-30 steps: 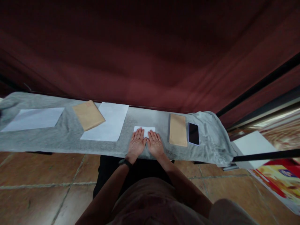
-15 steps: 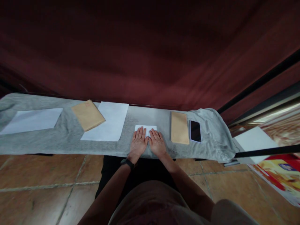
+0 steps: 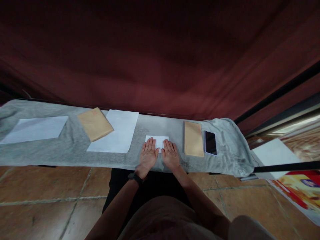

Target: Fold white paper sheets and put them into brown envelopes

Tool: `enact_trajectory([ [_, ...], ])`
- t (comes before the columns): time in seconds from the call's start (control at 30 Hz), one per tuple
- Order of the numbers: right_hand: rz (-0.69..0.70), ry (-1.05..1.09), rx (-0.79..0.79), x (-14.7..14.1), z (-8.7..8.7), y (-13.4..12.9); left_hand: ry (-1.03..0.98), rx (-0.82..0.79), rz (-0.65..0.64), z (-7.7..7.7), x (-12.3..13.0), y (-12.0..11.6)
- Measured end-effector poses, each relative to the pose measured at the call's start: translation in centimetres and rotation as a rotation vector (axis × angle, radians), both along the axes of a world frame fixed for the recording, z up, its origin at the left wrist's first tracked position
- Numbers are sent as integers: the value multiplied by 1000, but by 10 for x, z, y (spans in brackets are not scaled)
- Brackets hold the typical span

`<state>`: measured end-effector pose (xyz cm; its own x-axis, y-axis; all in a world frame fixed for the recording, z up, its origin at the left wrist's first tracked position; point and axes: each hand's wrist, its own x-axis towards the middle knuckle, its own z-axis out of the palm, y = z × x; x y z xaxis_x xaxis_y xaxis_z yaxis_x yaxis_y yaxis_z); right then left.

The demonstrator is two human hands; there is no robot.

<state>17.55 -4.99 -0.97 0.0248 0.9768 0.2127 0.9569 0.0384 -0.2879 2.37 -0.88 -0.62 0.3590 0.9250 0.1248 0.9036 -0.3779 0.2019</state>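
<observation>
A small white folded paper [image 3: 159,143] lies flat on the grey cloth in front of me. My left hand [image 3: 148,154] rests palm down on its left part, fingers stretched out. On its right part lies my right hand [image 3: 170,154], also flat, with the fingers pointing away from me. Between the two hands a strip of the paper shows; the rest of its near side is partly hidden under them. A brown envelope [image 3: 193,139] is to the right of my right hand, and a large white sheet [image 3: 119,133] is to the left of my left hand.
Another brown envelope [image 3: 95,124] overlaps the large sheet. Farther left lies a second white sheet [image 3: 37,128]. A phone [image 3: 210,143] with a dark screen sits at the right. Grey cloth [image 3: 75,156] covers the narrow table, and a dark red curtain [image 3: 160,73] hangs behind it.
My hands have moved apart, the right one sliding to the right, so more of the paper shows between them. The whole view has shifted slightly.
</observation>
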Motion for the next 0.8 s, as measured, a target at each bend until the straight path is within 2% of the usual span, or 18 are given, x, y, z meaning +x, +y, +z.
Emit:
enact_trajectory([
  [0.17,-80,35,-15,-6,5,6,15,39,60,0,-1,7],
  [0.33,40,90,-61,-23,6,21,72,-15,-112,0,13,13],
  [0.43,40,48,-60,-22,2,21,103,-28,-125,-1,16,15],
  [0.63,43,-50,28,-2,-7,6,80,21,-59,0,-5,11],
  [0.8,-29,-83,24,9,-8,-3,38,53,11,-6,-26,5],
])
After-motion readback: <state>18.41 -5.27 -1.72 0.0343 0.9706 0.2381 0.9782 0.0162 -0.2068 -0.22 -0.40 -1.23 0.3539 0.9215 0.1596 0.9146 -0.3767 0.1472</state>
